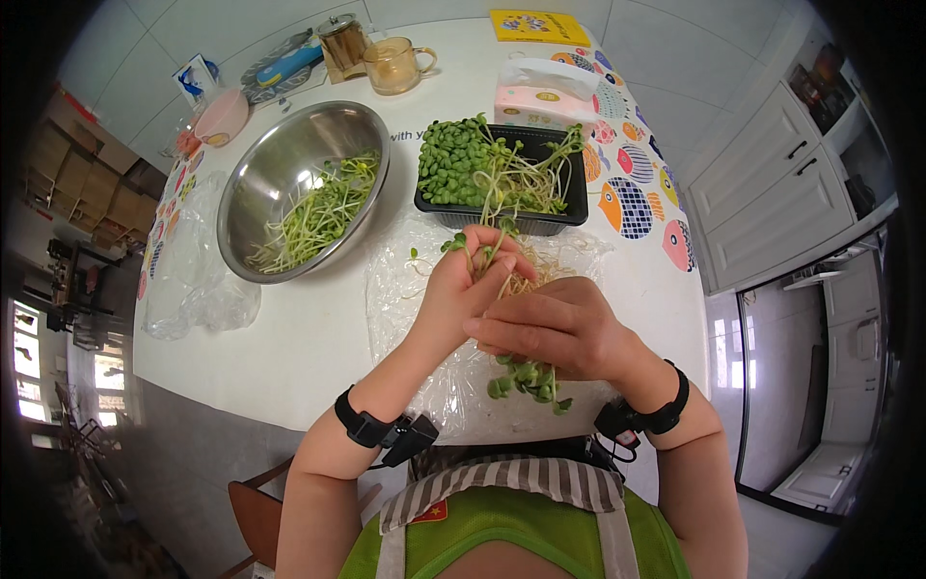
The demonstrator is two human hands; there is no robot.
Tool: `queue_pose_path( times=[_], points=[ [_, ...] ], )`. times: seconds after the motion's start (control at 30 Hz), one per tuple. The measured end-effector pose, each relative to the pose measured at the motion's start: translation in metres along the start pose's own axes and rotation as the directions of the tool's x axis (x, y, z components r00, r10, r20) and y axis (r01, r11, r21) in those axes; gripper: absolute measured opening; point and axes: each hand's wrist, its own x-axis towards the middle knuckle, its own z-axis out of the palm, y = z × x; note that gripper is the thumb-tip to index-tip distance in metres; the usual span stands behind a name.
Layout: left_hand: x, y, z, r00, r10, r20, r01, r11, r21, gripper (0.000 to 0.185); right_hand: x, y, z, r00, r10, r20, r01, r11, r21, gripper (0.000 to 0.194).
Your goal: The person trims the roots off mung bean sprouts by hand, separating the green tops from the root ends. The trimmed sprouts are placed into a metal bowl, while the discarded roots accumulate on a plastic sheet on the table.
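Just in front of a black plastic tray [506, 214] of green sprouts, both hands meet over a sheet of clear plastic film [405, 347]. Between its fingers and thumb my left hand [463, 279] pinches a few sprout stems. My right hand [561, 326] is closed around a bunch of sprouts [532, 380], whose leaves hang out below the palm. Pale roots [539, 268] lie on the film behind the fingers. The tray has dense leaves at its left and loose, tangled stems at its right. A steel bowl [253, 188] at the left holds picked sprouts [325, 210].
Crumpled clear plastic [202, 289] lies left of the bowl on the white table [304, 354]. Farther back are a pink bowl [222, 118], a metal-lidded pitcher [343, 47], an amber glass mug [391, 66], a pack of tissues [542, 105] and a yellow book [539, 27]. A brown chair [257, 506] stands at the near left.
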Motion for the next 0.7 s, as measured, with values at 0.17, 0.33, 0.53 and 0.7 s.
queue_pose_path(
  times=[0.17, 0.33, 0.53, 0.7],
  points=[
    [-0.001, 0.003, -0.002, 1.000, -0.019, 0.003, 0.020, 0.997, -0.070, 0.015, 0.005, 0.001, -0.017, 0.898, 0.433, -0.085, -0.434, 0.901, -0.002, 0.027],
    [-0.001, 0.003, -0.001, 1.000, -0.012, -0.024, 0.010, 0.996, -0.084, 0.014, 0.008, 0.012, -0.023, 0.530, 0.848, -0.001, -0.601, 0.376, 0.705, 0.028],
    [-0.001, 0.001, -0.003, 0.999, 0.041, -0.005, -0.041, 0.994, -0.102, 0.017, 0.007, 0.020, -0.017, 0.502, 0.857, 0.120, -0.431, 0.127, 0.893, 0.032],
    [0.001, 0.001, 0.000, 0.997, 0.060, -0.037, -0.064, 0.994, -0.088, 0.016, 0.006, 0.026, -0.014, 0.516, 0.848, 0.118, -0.393, 0.113, 0.912, 0.033]
  ],
)
